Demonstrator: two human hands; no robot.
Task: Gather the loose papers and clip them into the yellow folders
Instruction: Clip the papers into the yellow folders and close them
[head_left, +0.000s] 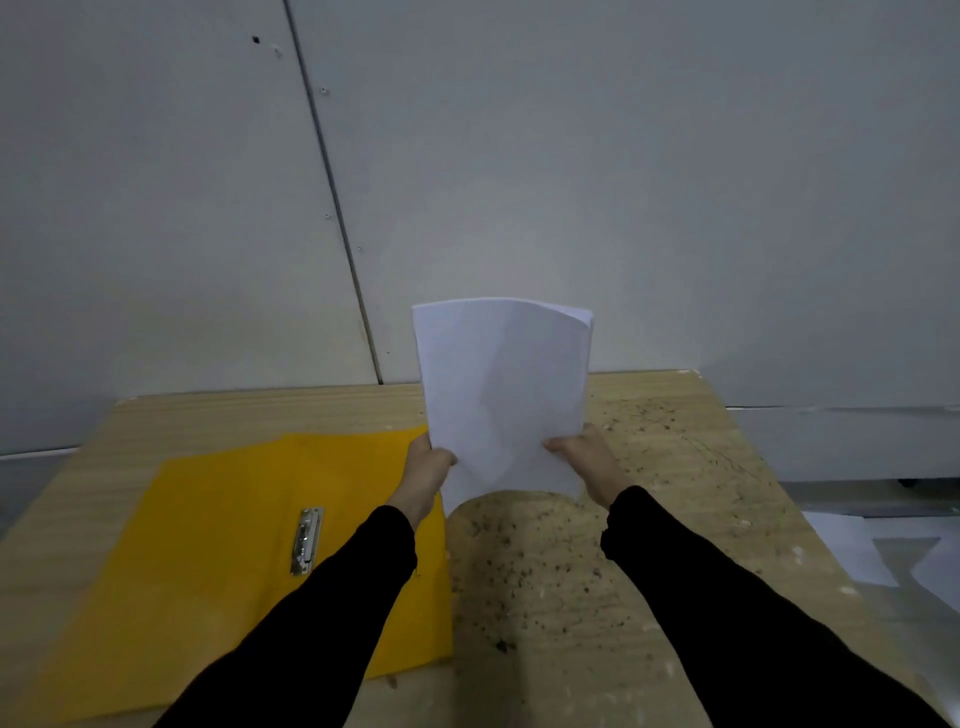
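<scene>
I hold a stack of white papers (503, 395) upright above the wooden table (649, 467); its lower edge bows upward. My left hand (427, 467) grips the stack's lower left side and my right hand (584, 457) grips its lower right side. An open yellow folder (208, 545) lies flat on the table's left half, partly under my left forearm. A metal clip (306, 540) sits near the folder's middle, lying shut against the yellow surface.
A grey panelled wall (519, 156) stands right behind the table. Loose white sheets (852, 551) lie on the floor past the table's right edge. The right half of the tabletop is speckled with dark marks.
</scene>
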